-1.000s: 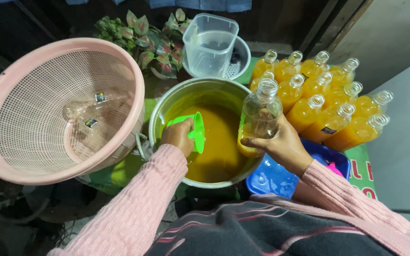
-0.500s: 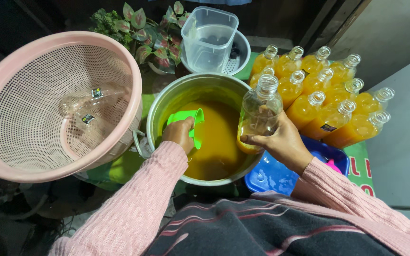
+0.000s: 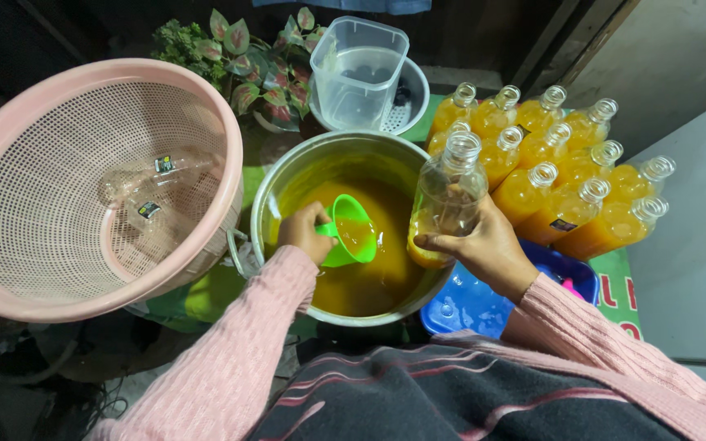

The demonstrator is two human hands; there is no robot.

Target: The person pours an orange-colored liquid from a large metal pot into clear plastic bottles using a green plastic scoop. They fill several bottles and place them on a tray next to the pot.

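My left hand (image 3: 304,233) grips the handle of a small green cup (image 3: 351,231), lifted over the orange liquid inside a large steel pot (image 3: 288,184). The cup holds some of that liquid. My right hand (image 3: 484,249) holds a clear plastic bottle (image 3: 444,200) upright at the pot's right rim; it has no cap and only a little orange liquid at its bottom. Several filled bottles of orange liquid (image 3: 549,184) stand packed together to the right.
A big pink mesh basket (image 3: 10,188) at left holds two empty clear bottles (image 3: 145,192). Behind the pot are a clear plastic jug (image 3: 359,73) in a white strainer, and a leafy plant (image 3: 234,49). A blue tub (image 3: 467,302) sits under my right wrist.
The green cup has risen out of the liquid, turned upright and filled. The bottle in my right hand has stayed at the pot's rim.
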